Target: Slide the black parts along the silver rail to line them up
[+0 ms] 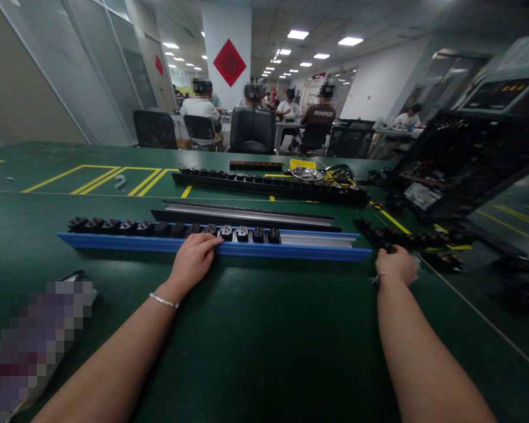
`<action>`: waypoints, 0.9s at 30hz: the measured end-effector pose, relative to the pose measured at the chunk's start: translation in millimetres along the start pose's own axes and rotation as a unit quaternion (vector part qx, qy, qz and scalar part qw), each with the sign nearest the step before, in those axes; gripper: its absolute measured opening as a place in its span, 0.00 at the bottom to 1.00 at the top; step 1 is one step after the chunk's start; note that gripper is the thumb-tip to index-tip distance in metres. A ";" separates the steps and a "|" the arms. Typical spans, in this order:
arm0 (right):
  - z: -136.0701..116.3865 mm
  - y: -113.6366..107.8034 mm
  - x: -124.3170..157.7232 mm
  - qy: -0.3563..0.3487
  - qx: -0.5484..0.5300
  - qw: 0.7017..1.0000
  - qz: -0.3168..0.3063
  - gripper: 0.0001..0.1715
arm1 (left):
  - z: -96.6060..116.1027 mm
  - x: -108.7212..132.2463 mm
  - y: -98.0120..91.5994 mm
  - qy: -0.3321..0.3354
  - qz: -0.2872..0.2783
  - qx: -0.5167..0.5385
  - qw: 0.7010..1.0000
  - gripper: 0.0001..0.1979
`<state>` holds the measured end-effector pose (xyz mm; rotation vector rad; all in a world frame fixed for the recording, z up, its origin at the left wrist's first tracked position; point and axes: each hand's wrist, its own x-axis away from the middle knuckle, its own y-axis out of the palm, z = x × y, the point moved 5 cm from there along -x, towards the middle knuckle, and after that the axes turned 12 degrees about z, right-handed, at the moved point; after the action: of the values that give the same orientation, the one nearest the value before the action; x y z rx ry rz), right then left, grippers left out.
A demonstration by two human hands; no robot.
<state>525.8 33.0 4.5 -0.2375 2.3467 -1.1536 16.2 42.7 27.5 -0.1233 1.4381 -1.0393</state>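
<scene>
Across the room from me, a red diamond-shaped sign (230, 63) hangs on a pale pillar (227, 20), and a high-backed black chair (253, 130) stands nearer, below it to the right. A person in a white shirt (198, 108) sits off to the left; another, farther right, wears a brown top (318, 115) lettered PUMPKIN. Ceiling lights (298, 34) glow overhead. Yellow tape lines (96, 180) mark the green tabletop (264, 346), a curved grey piece (120, 181) lying among them. At the right looms a bulky dark machine (417, 170).
</scene>
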 end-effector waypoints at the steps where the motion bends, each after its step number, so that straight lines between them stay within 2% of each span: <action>1: 0.5 1.2 -1.1 -0.004 -0.010 1.000 0.003 0.28 | 0.2 -0.1 -0.1 -0.001 0.000 -0.001 1.000 0.16; 5: 1.5 7.0 -7.8 -0.010 -0.035 0.999 0.016 0.27 | 1.0 -0.2 -0.2 -0.006 0.000 -0.002 1.000 0.17; 16: -3.8 23.2 -25.5 -0.029 -0.035 0.999 -0.011 0.29 | 0.8 -0.7 -0.5 -0.004 0.004 0.001 1.000 0.16; 19: -7.0 15.7 -22.2 -0.038 -0.069 0.997 0.027 0.29 | 0.9 -0.4 -0.3 -0.003 0.008 0.003 1.000 0.16; 23: -17.4 -4.7 -11.4 -0.074 -0.149 0.981 0.099 0.26 | 1.1 -0.3 0.4 -0.009 0.009 0.013 1.000 0.16; 25: -30.7 -16.6 0.1 -0.119 -0.185 0.968 0.119 0.25 | 1.2 -0.4 0.7 -0.011 0.008 0.015 1.000 0.16; 27: -51.2 -26.8 19.9 -0.182 -0.214 0.953 0.112 0.22 | 1.6 -0.7 0.8 -0.011 0.007 0.015 1.000 0.16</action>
<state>480.7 44.3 44.1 -0.2950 2.1905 -0.4385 18.1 42.8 27.8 -0.1021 1.4006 -1.0449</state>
